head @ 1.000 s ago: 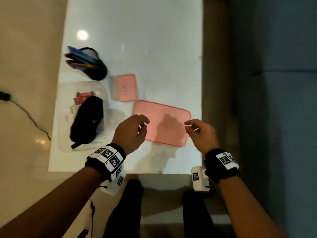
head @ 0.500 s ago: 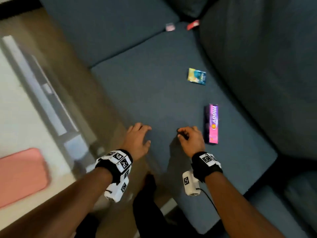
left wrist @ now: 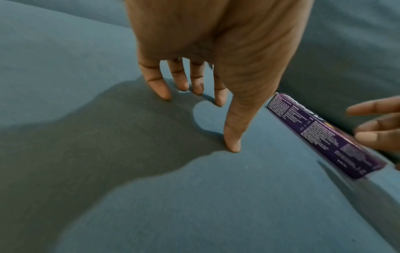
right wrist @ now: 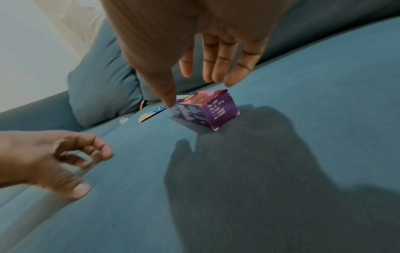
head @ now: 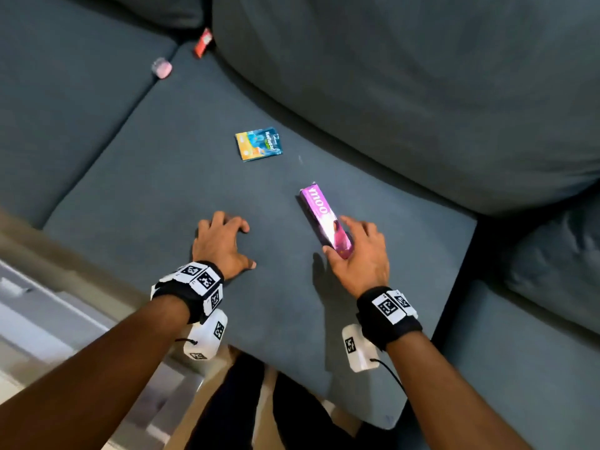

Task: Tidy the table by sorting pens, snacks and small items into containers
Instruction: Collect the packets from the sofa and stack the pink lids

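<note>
A long purple box point(head: 316, 206) marked "moo" lies on the blue-grey sofa seat point(head: 162, 196). My right hand point(head: 339, 237) hovers over its near end with the fingers spread. In the right wrist view the thumb point(right wrist: 169, 101) touches the side of the box point(right wrist: 207, 109) while the other fingers point(right wrist: 227, 68) stay straight above it. My left hand point(head: 233, 241) is empty and rests its fingertips point(left wrist: 164, 92) on the cushion, left of the box point(left wrist: 320, 135). Farther back lie a blue and orange sachet point(head: 258, 143), a small pink item point(head: 161, 67) and a red wrapper point(head: 203, 43).
Thick back cushions point(head: 389, 76) rise behind the seat and another cushion point(head: 552, 264) sits at the right. A table edge point(head: 32, 313) shows at the lower left. My legs point(head: 246, 401) are below the seat's front edge.
The view swung from the table with its pink lids to the sofa. My right hand uncurled and moved over the purple box's near end. My left hand settled onto the cushion.
</note>
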